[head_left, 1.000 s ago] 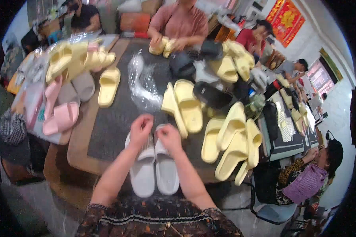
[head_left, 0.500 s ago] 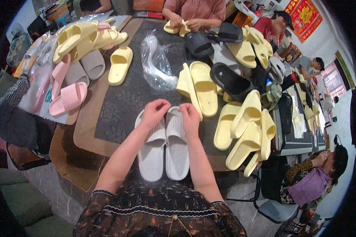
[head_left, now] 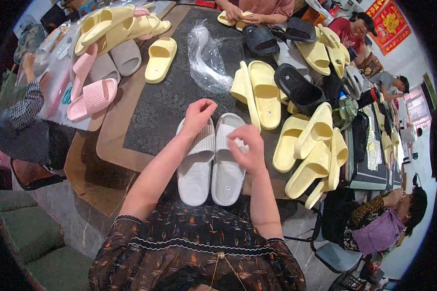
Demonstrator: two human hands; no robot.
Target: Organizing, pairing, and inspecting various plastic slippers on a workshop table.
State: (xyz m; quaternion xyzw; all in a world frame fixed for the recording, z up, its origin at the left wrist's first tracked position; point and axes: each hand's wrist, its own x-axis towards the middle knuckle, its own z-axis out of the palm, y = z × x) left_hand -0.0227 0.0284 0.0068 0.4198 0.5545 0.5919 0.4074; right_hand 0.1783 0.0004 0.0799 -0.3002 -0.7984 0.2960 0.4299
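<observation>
Grey slippers [head_left: 195,177]: your right hand [head_left: 247,145], half-open, now back at strap [head_left: 222,139], toe [head_left: 229,120] exposed; left hand [head_left: 200,116] pinched narrow, nothing visible held.

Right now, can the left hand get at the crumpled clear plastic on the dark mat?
Likely yes: only dark mat shows between the left hand and the clear plastic, though I can't tell whether that hand is empty.

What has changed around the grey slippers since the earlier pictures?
The right hand has moved back from the toe of the right grey slipper toward its strap. Whether it let go of anything is unclear. The left hand stays near the toe of the left grey slipper; both slippers remain side by side.
</observation>
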